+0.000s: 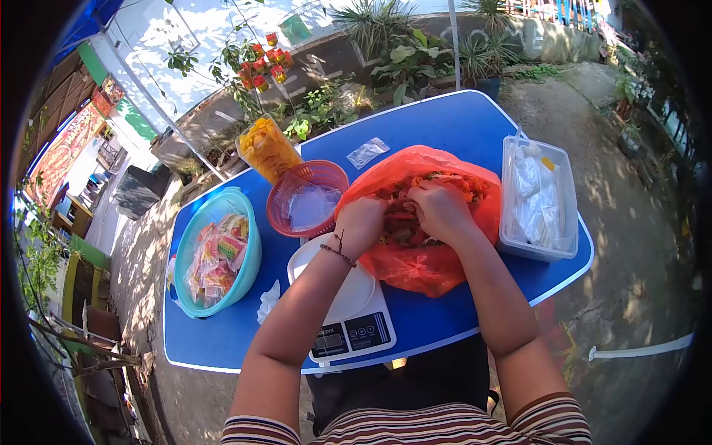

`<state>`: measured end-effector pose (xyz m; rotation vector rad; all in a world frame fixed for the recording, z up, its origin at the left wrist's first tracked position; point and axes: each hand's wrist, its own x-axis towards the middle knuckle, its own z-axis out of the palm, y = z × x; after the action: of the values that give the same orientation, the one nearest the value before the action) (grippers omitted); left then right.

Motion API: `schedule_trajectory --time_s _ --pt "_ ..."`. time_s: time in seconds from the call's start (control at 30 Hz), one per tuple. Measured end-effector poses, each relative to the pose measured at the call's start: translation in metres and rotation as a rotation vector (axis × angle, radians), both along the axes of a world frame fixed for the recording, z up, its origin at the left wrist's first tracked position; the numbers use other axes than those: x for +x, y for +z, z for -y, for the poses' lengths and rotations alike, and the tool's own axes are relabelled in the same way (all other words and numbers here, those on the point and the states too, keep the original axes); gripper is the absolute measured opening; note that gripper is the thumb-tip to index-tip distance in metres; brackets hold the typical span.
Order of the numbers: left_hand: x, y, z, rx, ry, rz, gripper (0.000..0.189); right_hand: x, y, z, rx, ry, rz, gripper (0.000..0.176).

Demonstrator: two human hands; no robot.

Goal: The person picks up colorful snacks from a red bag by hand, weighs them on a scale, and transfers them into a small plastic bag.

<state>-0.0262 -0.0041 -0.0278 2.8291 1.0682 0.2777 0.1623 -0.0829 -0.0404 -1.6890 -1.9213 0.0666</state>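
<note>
On the blue surface (452, 122), touching the white scale (352, 330), the orange bag (423, 271) stands open, the left hand (361, 222) closed on its rim, the right hand (443, 210) inside it, its grip impossible to tell.

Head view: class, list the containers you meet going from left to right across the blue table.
Teal basket → red basket → orange plastic bag → clear plastic box.
</note>
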Motion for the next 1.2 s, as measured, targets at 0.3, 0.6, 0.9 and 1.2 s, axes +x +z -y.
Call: schedule_trajectory --time_s 0.3,0.6,0.9,1.2 --pt "-0.022 0.026 0.005 0.032 0.096 0.261 0.014 -0.010 -0.006 -0.005 0.008 0.169 0.092 0.029" --pt "-0.027 0.029 0.007 -0.143 0.155 0.446 0.020 -0.033 -0.025 -0.008 0.025 -0.023 0.159 0.058" --pt "-0.031 0.025 0.008 -0.376 0.107 0.650 0.017 -0.032 -0.033 -0.015 0.092 0.055 0.338 0.028" --pt "-0.075 0.032 0.042 -0.524 0.185 0.906 0.017 -0.034 0.002 0.003 0.549 0.056 0.013 0.013"
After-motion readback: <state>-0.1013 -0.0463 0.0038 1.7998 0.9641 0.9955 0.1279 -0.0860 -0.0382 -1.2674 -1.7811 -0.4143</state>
